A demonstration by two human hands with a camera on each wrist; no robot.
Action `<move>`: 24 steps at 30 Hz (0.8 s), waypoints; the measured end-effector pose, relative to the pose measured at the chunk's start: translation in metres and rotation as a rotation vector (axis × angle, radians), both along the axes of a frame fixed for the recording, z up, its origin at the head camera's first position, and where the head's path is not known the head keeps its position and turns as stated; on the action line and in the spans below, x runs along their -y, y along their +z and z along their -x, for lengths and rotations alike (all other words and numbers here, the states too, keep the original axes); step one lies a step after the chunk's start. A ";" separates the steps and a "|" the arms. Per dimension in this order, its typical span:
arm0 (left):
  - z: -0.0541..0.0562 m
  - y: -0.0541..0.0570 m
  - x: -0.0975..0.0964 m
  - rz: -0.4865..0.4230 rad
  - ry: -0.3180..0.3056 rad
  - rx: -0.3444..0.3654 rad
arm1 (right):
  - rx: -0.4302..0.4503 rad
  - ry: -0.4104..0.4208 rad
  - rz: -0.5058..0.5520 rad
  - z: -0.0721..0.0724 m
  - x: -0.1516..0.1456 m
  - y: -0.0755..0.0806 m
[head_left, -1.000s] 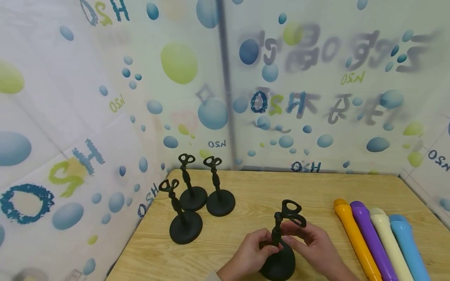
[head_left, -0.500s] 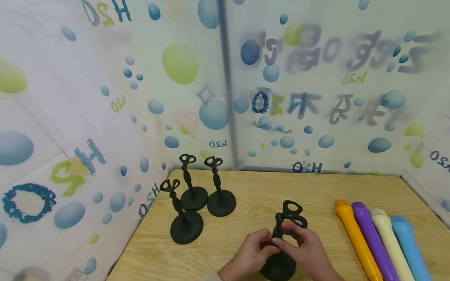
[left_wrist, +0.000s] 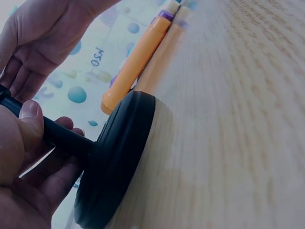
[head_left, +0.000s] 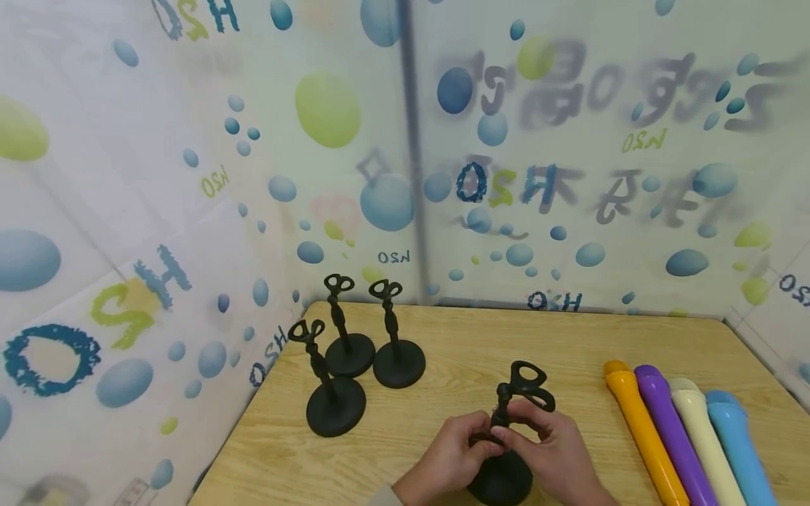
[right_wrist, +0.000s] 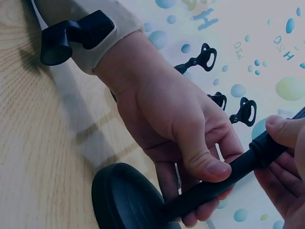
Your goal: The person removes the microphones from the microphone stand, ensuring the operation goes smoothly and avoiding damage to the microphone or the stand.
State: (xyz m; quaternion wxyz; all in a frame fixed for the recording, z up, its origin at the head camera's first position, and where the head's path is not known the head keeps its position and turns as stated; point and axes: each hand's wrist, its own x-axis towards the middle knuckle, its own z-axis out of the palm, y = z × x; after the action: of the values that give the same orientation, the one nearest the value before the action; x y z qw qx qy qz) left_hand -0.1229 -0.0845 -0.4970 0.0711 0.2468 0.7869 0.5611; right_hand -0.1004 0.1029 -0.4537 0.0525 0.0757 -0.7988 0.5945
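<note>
A black desktop microphone stand [head_left: 501, 479] with a round base and a two-ring clip [head_left: 529, 383] on top is between both hands at the front of the table. My left hand [head_left: 451, 453] grips its pole low down, thumb and fingers wrapped round it, as the right wrist view shows. Higher up, at the collar [right_wrist: 261, 148], my right hand [head_left: 555, 450] pinches the pole between thumb and fingers. In the left wrist view the base [left_wrist: 119, 162] stands on its underside on the wooden tabletop.
Three more black stands [head_left: 335, 407] are grouped at the back left of the table [head_left: 506, 334]. To the right lie an orange microphone [head_left: 642, 429], a purple one [head_left: 673, 436], a cream one [head_left: 705, 439] and a blue one [head_left: 737, 443], side by side. Patterned curtains [head_left: 329, 211] hang behind and at the sides.
My right hand has moved left and closed its thumb and fingers onto the stand's pole. The left hand keeps its grip. The other stands and the microphones have stayed in place.
</note>
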 end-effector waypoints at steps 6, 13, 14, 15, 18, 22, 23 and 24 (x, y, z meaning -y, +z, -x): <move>0.000 0.000 0.000 0.003 -0.015 -0.038 | -0.006 0.030 -0.027 0.002 -0.003 0.000; 0.001 0.001 0.000 -0.022 -0.019 -0.010 | -0.001 0.084 -0.038 0.004 -0.007 0.000; 0.001 0.001 0.000 -0.023 -0.019 -0.007 | -0.013 0.106 -0.044 0.005 -0.008 0.000; 0.001 0.001 0.001 -0.023 -0.021 -0.007 | -0.027 0.131 -0.050 0.006 -0.010 -0.001; 0.001 0.001 0.002 -0.027 -0.034 -0.002 | -0.086 0.235 -0.049 0.010 -0.017 -0.003; 0.001 0.001 0.002 -0.041 -0.056 0.003 | -0.169 0.391 0.018 0.017 -0.026 -0.009; 0.001 0.001 0.002 -0.043 -0.058 0.000 | -0.186 0.424 0.037 0.018 -0.027 -0.010; 0.001 0.001 0.002 -0.042 -0.061 0.001 | -0.196 0.452 0.051 0.019 -0.028 -0.011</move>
State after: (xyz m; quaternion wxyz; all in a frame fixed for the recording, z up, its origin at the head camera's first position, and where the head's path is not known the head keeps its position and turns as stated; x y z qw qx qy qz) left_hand -0.1237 -0.0865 -0.4960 0.0834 0.2718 0.7669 0.5753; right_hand -0.1192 0.1312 -0.4646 -0.0028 0.3083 -0.7375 0.6008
